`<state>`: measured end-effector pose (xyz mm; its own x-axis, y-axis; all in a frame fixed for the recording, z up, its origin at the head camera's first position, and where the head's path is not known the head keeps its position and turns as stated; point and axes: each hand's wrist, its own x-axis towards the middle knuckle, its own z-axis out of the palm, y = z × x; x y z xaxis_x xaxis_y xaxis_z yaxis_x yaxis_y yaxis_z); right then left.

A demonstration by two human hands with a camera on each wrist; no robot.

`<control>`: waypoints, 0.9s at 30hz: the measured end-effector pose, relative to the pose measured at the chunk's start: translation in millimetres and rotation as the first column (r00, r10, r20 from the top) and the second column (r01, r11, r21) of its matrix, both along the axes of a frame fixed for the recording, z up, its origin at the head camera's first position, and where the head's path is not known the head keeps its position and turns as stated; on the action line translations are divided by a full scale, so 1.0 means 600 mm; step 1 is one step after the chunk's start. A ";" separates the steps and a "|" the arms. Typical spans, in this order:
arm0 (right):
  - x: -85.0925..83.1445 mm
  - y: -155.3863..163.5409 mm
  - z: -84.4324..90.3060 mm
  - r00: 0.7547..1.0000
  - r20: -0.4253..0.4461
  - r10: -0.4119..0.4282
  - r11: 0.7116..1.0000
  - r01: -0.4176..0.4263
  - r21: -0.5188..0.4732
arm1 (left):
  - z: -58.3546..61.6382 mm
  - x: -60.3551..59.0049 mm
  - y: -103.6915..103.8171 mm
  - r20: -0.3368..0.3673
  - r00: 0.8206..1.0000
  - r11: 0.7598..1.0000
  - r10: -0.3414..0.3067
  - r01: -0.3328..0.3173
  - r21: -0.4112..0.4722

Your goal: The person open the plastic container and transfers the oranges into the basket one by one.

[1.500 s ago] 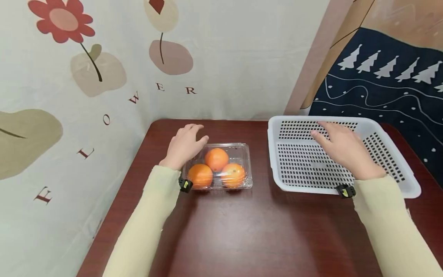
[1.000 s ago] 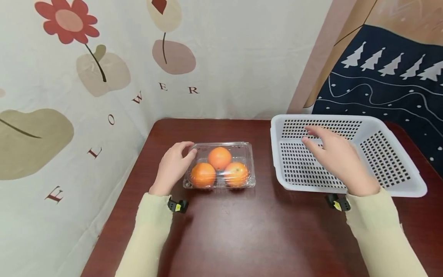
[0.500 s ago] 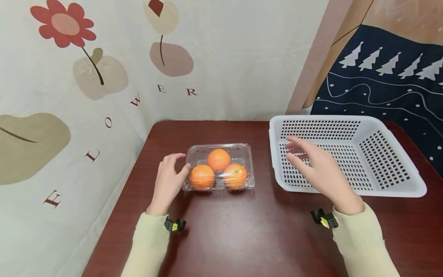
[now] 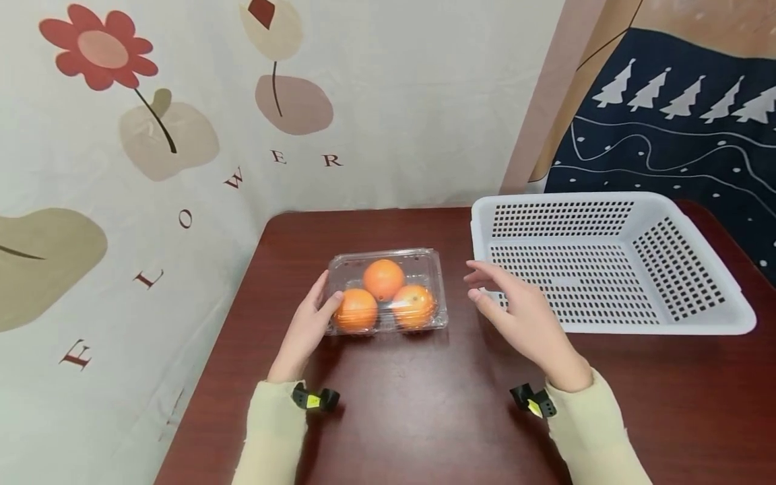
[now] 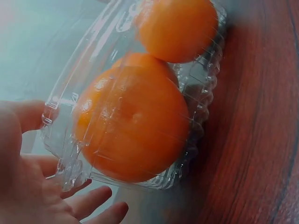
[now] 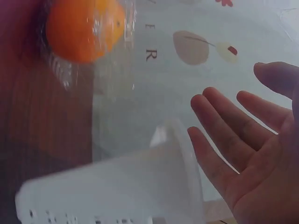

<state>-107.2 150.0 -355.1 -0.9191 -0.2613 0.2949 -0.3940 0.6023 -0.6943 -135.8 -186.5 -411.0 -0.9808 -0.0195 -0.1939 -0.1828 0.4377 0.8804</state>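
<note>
A clear plastic clamshell box (image 4: 418, 256) sits on the table with three oranges (image 4: 384, 279) inside. At its left end is my left hand (image 4: 306, 327), thumb on the near side of the lid and fingers along the left edge. In the left wrist view the box's corner lies between the thumb (image 5: 35, 114) and the outstretched fingers (image 5: 96, 200). My right hand (image 4: 524, 320) hovers at the white basket's left front, its fingers loosely spread and holding nothing. In the right wrist view its palm and fingers (image 6: 233, 128) show apart from the box.
The white perforated basket (image 4: 576, 197) stands at the right of the dark red wooden table (image 4: 400, 404). Behind the table hangs a pale flower-print cloth (image 4: 412, 135), with a navy tree-print cloth (image 4: 667, 148) at the right.
The left hand came back from above the box, then moved in against its left end. The right hand drew left and nearer, off the basket's middle toward the gap beside the box.
</note>
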 end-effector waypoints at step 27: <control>0.013 -0.111 -0.094 0.974 -0.177 0.139 0.982 -0.112 0.155 | -0.029 -0.004 0.004 -0.151 0.986 0.909 -0.075 0.130 0.396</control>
